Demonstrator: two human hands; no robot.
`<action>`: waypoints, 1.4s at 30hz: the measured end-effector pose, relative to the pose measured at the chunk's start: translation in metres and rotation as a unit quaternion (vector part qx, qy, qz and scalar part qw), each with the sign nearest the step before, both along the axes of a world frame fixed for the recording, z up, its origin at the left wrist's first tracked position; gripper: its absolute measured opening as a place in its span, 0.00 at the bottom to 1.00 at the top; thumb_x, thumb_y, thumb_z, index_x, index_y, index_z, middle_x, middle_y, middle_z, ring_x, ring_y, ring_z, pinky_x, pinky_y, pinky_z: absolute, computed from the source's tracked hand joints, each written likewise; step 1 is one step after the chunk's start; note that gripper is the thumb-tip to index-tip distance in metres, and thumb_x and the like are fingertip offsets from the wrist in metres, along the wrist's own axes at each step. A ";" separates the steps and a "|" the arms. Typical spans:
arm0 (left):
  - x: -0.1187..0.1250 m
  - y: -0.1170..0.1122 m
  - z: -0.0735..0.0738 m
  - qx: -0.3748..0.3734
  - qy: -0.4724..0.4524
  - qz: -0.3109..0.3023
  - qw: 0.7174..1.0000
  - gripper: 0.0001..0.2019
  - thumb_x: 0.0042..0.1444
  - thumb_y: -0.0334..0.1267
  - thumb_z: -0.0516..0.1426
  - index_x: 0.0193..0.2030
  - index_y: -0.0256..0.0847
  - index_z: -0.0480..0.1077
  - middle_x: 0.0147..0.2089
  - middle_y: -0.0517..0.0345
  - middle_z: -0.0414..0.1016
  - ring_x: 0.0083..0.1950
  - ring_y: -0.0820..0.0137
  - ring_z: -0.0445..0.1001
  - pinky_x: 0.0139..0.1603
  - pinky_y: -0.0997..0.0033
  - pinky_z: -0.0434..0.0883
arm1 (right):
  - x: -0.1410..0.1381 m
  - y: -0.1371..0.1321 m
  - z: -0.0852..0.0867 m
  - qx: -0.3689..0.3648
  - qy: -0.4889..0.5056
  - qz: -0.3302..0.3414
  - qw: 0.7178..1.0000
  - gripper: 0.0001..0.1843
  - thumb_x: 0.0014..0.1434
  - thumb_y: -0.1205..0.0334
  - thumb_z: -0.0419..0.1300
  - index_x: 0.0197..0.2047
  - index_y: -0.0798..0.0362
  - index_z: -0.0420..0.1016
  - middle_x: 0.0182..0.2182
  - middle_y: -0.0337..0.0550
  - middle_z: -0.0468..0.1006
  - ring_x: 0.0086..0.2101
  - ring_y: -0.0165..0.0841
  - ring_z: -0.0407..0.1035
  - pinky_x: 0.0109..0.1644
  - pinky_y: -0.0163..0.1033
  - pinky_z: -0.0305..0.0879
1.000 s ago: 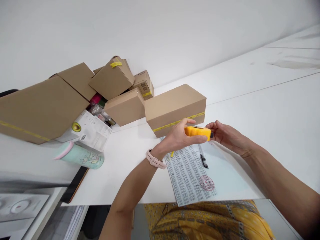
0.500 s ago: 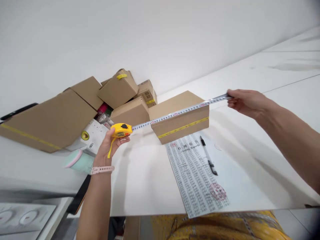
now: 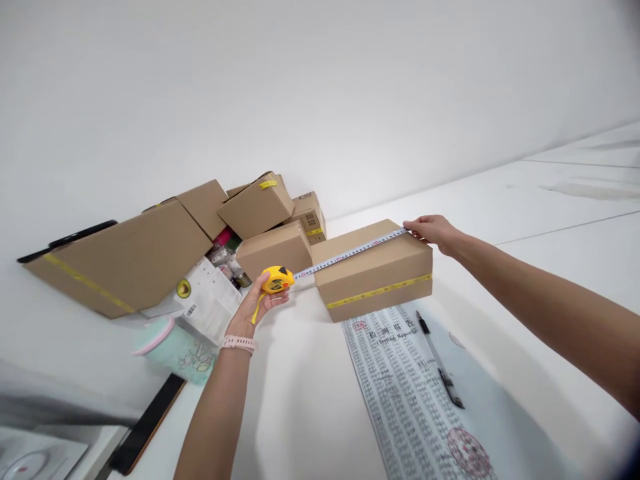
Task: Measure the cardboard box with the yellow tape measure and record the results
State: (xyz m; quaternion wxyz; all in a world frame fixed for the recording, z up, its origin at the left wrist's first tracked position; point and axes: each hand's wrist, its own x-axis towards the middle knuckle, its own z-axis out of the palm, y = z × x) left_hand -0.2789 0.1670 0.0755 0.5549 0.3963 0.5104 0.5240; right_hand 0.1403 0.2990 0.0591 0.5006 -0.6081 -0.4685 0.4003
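Observation:
My left hand (image 3: 253,308) is closed around a yellow tape measure case (image 3: 277,279), held just left of a brown cardboard box (image 3: 373,270) sealed with yellow tape. The white tape blade (image 3: 350,253) runs from the case across the box's top. My right hand (image 3: 433,231) pinches the blade's end at the box's far right corner. A pink watch sits on my left wrist.
Several more cardboard boxes (image 3: 260,210) are piled against the wall at the back left, with a large one (image 3: 120,261) leaning. A mint bottle (image 3: 175,347) lies near a white package (image 3: 210,300). A printed sheet (image 3: 410,393) with a black pen (image 3: 440,369) lies on the white table (image 3: 310,400).
The tape was pulled out from between both hands, then lowered onto the box top. My right hand moved in and down to the box's far corner; my left hand came nearer the box.

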 end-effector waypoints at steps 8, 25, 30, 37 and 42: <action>0.023 0.036 0.003 -0.005 -0.020 -0.023 1.000 0.20 0.62 0.45 0.59 0.51 0.29 0.71 0.38 0.43 0.81 0.29 0.66 0.79 0.35 0.65 0.80 | -0.002 0.002 -0.004 -0.027 -0.054 -0.008 0.998 0.14 0.46 0.54 0.71 0.24 0.51 0.71 0.29 0.47 0.76 0.30 0.37 0.68 0.29 0.40 0.62; 0.035 0.055 -0.015 0.016 -0.076 -0.039 0.996 0.22 0.60 0.47 0.60 0.54 0.31 0.70 0.44 0.39 0.81 0.41 0.57 0.82 0.53 0.51 0.75 | -0.001 0.010 -0.023 -0.099 -0.010 0.027 0.995 0.19 0.50 0.43 0.68 0.31 0.50 0.72 0.35 0.51 0.80 0.31 0.40 0.71 0.29 0.43 0.64; 0.040 0.052 -0.007 0.044 -0.058 -0.026 0.997 0.22 0.58 0.45 0.61 0.54 0.31 0.70 0.41 0.42 0.82 0.38 0.60 0.82 0.50 0.55 0.76 | -0.003 0.007 -0.023 -0.039 -0.040 0.003 0.998 0.18 0.51 0.47 0.68 0.25 0.50 0.70 0.27 0.45 0.75 0.28 0.36 0.67 0.30 0.42 0.62; 0.071 -0.039 0.020 0.055 -0.017 -0.193 0.980 0.35 0.48 0.35 0.69 0.63 0.36 0.66 0.52 0.41 0.78 0.39 0.60 0.81 0.46 0.59 0.76 | 0.010 0.003 0.027 0.080 -0.011 0.072 0.994 0.13 0.60 0.52 0.63 0.31 0.53 0.74 0.38 0.46 0.77 0.41 0.34 0.68 0.49 0.40 0.65; 0.144 -0.118 -0.037 -0.069 -0.172 -0.361 0.914 0.33 0.37 0.36 0.73 0.52 0.41 0.66 0.40 0.53 0.74 0.30 0.61 0.80 0.31 0.60 0.77 | -0.008 -0.001 0.059 0.097 -0.082 0.276 0.953 0.20 0.52 0.41 0.68 0.28 0.50 0.76 0.38 0.45 0.79 0.46 0.40 0.69 0.57 0.46 0.62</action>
